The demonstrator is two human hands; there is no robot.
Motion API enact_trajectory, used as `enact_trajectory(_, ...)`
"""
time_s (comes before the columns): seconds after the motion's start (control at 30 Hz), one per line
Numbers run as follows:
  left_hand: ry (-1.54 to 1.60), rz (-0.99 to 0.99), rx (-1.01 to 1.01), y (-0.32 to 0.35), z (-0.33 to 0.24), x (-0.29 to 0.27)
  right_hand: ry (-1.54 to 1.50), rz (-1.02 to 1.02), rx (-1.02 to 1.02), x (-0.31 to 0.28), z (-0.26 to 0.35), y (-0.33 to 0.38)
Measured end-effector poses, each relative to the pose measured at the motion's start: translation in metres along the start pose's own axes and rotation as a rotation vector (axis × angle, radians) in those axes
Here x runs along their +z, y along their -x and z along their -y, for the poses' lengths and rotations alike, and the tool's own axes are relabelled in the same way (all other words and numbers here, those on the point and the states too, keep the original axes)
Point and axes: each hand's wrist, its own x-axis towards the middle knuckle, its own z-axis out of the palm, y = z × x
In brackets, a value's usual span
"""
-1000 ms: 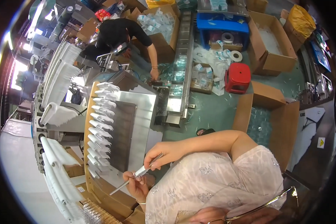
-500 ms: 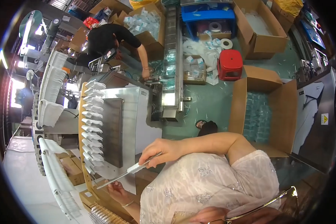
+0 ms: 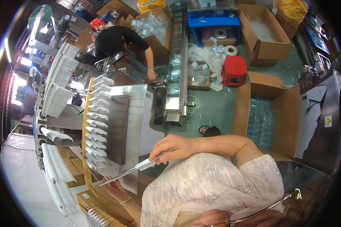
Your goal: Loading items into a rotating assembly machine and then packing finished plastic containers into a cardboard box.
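Observation:
My right hand [image 3: 173,148] is closed around one end of a thin metal rod [image 3: 125,174], in front of my chest. A short white sleeve or roll [image 3: 146,163] sits round the rod just beyond my fingers. Near the rod's far end, my left hand [image 3: 114,188] has its fingers curled in against it; a bracelet circles that wrist. Just beyond the left hand stands an upright curved wooden strip [image 3: 88,113], carrying a row of bunched white soft pieces [image 3: 97,125]. Their exact kind is not clear.
Left, a chain rail [image 3: 39,125] carries hanging white bunches [image 3: 58,166]. A metal panel [image 3: 134,113] lies beyond the strip. An open carton [image 3: 240,113] of clear packs and a red stool [image 3: 235,71] stand right. Beside a conveyor [image 3: 174,75], another person [image 3: 113,43] leans over.
The rod and both hands have shifted slightly, staying together. On the rail, one small white bunch now hangs apart from the lower ones. The whole view has shifted a little.

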Motion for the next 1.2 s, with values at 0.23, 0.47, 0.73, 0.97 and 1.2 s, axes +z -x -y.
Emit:
enact_trajectory(0.23, -0.016, -0.245, 0.002, 0.004, -0.012, 0.034, 0.073, -0.021, 0.068, -0.006, 0.009, -0.007)
enact_trajectory(0.47, -0.108, -0.235, 0.124, -0.024, 0.007, 0.045, 0.527, -0.104, -0.247, 0.004, 0.029, -0.007)
enact_trajectory(0.73, -0.188, -0.185, 0.138, -0.058, 0.015, 0.040, 0.756, 0.080, -0.268, 0.047, 0.060, -0.033)
enact_trajectory(0.97, -0.053, -0.064, 0.124, -0.082, 0.020, 0.038, 1.041, 0.162, -0.272, 0.088, 0.084, -0.055)
enact_trajectory(1.2, 0.085, -0.039, 0.077, -0.072, 0.011, 0.055, 1.148, 0.229, -0.309, 0.115, 0.076, -0.064)
